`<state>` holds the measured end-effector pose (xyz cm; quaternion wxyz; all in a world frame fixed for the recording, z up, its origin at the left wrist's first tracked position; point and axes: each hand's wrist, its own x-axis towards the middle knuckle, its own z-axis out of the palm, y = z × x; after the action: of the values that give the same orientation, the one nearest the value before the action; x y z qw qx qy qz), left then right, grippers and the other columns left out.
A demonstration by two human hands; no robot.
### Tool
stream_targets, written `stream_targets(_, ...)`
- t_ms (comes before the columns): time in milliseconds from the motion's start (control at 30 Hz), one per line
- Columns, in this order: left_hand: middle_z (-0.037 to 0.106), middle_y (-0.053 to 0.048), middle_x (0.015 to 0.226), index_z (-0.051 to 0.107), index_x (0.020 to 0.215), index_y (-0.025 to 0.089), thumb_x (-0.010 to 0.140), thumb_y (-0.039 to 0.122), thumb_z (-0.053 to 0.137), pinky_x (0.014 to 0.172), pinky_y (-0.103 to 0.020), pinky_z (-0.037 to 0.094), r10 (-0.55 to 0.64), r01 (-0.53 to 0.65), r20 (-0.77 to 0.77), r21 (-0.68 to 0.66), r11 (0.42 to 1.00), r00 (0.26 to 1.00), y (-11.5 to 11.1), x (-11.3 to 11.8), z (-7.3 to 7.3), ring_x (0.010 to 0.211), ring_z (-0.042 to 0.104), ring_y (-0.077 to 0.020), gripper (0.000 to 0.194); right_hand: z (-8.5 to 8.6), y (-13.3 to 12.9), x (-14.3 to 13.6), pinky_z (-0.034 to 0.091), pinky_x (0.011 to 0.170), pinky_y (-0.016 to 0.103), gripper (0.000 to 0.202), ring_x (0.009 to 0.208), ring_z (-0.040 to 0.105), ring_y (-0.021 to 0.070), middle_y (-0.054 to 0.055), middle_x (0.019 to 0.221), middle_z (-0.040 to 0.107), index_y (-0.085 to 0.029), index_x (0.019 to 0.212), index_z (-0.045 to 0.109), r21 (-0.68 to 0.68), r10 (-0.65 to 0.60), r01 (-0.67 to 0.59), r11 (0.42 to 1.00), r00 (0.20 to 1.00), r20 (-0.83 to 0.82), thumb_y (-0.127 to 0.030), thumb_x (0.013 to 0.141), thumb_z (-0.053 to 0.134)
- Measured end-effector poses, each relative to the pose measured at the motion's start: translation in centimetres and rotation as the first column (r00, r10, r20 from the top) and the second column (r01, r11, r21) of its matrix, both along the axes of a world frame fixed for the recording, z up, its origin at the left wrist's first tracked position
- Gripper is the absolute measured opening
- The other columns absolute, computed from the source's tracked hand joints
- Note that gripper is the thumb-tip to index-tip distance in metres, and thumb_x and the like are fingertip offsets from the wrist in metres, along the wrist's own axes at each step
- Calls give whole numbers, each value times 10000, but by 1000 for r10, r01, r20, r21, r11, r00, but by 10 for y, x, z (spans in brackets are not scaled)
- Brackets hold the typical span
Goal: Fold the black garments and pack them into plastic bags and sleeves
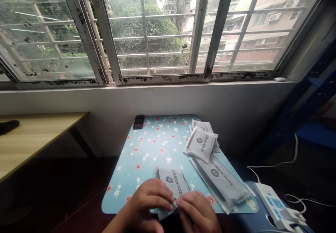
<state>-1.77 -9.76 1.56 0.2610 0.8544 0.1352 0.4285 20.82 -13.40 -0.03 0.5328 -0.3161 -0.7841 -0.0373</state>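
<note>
A small frosted plastic packet (172,179) printed ROCKBROS lies at the front of the blue floral table (149,156). My left hand (154,199) is curled over the packet's near-left part, fingertips pressing its edge. Close beside it, my right hand (198,210) pinches the same packet's near edge. The fingertips of both hands almost meet there. What the packet contains cannot be made out. To the right, a small stack of similar packets (201,142) overlaps the end of longer ROCKBROS bags (223,180).
A black, blurred-out object (138,122) sits at the table's far left corner. Right of the table, a white power strip (274,205) with plugs and cables rests on a blue surface. A wooden desk (39,135) stands left; the wall and window are behind.
</note>
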Motion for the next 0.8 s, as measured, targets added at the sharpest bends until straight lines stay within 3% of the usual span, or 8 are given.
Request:
stream_targets(100, 797, -89, 1025, 683, 1202, 296, 922, 587, 668, 999, -424, 538, 115, -121, 106, 47, 992, 988, -17, -9, -20, 1032, 743, -288, 404, 1, 0, 7, 583, 716, 360, 324, 686, 696, 180, 29, 829, 743, -217, 1054, 673, 2, 17, -17, 1000, 1000, -21, -6, 830, 571)
stream_targets(200, 811, -19, 963, 703, 1145, 334, 936, 373, 734, 1028, -389, 512, 217, -230, 81, 212, 950, 973, -29, -14, -25, 959, 755, -231, 215, -5, -2, 12, 581, 877, 400, 329, 700, 721, 173, 9, 830, 761, -231, 1059, 661, 25, 65, -65, 998, 998, -8, -7, 832, 581)
stream_targets(300, 807, -1, 892, 700, 1187, 315, 915, 298, 764, 964, -387, 536, 261, -273, 81, 279, 921, 962, -37, -8, -14, 879, 748, -220, 280, -10, -5, 9, 569, 938, 397, 325, 704, 736, 164, 2, 847, 773, -232, 1086, 642, 19, 108, -107, 994, 994, -30, -21, 848, 576)
stream_targets(433, 796, -56, 936, 659, 1286, 281, 940, 231, 705, 812, -395, 577, 295, -304, 79, 164, 938, 952, -37, 6, 5, 896, 727, -246, 352, -7, -8, 3, 557, 962, 398, 308, 731, 735, 162, 2, 878, 769, -247, 1068, 608, -90, 105, -110, 990, 993, -57, -24, 867, 539)
stream_targets(567, 787, -68, 956, 685, 1264, 334, 940, 208, 673, 793, -432, 574, 332, -331, 5, 113, 937, 943, -33, 15, 7, 905, 715, -272, 348, 0, -10, 5, 571, 874, 429, 246, 857, 715, 224, 53, 943, 743, -241, 1057, 617, -127, 48, -54, 991, 998, -46, -91, 866, 577)
stream_targets(700, 785, -84, 978, 681, 1300, 326, 938, 212, 660, 746, -432, 567, 383, -363, -70, 202, 910, 921, -32, 23, 0, 887, 706, -280, 380, 4, -13, 7, 541, 690, 373, 301, 771, 661, 216, 60, 899, 716, -207, 1148, 645, -46, 98, -98, 994, 995, 10, -108, 864, 628)
stream_targets(800, 791, -80, 965, 704, 1243, 301, 933, 220, 676, 729, -419, 558, 409, -375, -93, 257, 891, 908, -31, 28, -3, 868, 703, -270, 322, 1, -14, 5, 506, 651, 339, 252, 718, 620, 188, 49, 845, 691, -183, 1076, 647, -59, 96, -95, 994, 995, 13, -43, 869, 615)
